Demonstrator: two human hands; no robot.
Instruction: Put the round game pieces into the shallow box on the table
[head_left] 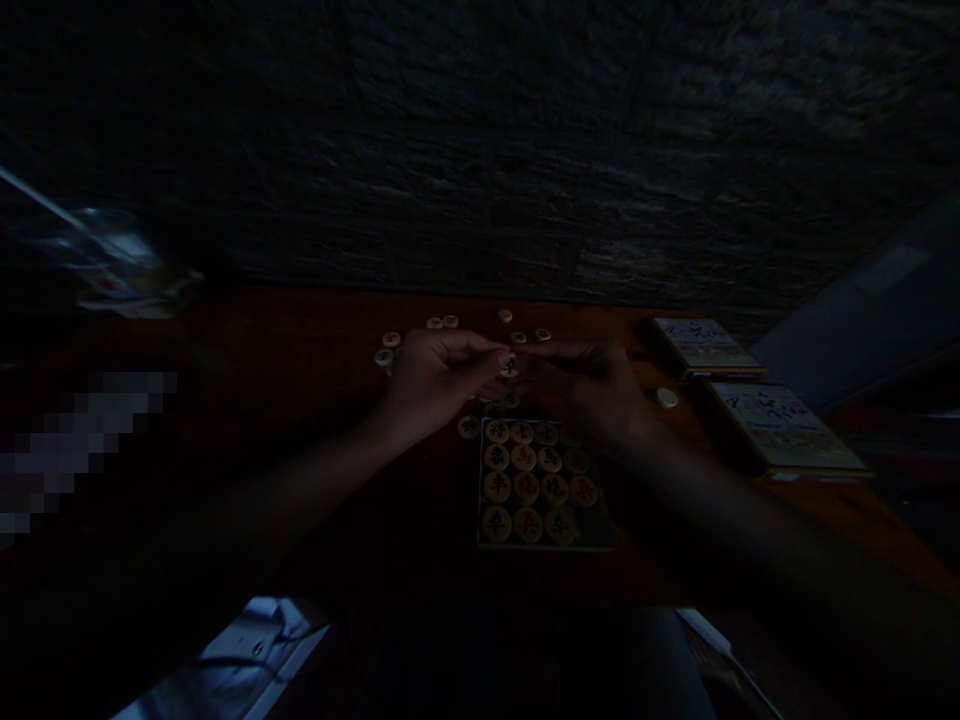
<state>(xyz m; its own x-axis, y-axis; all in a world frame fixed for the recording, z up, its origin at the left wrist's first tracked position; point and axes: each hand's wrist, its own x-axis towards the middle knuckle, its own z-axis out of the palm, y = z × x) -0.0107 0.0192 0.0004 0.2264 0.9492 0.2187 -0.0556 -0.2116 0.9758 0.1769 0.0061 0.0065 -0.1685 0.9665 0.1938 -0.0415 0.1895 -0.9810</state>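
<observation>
Fingertips of my left hand and my right hand meet above the middle of the table, pinching a round chess piece with a dark character between them. Just below and nearer to me lies a shallow square tray with rows of round pieces in it, some marked red, some dark. My right hand partly covers its far right corner. One loose piece rests beside the tray's far left corner. More loose pieces lie around and beyond my hands, partly hidden by them.
Two flat boxes lie at the right of the wooden table, with a pale round piece beside them. A clear cup with a straw is at the far left. A stone wall rises behind.
</observation>
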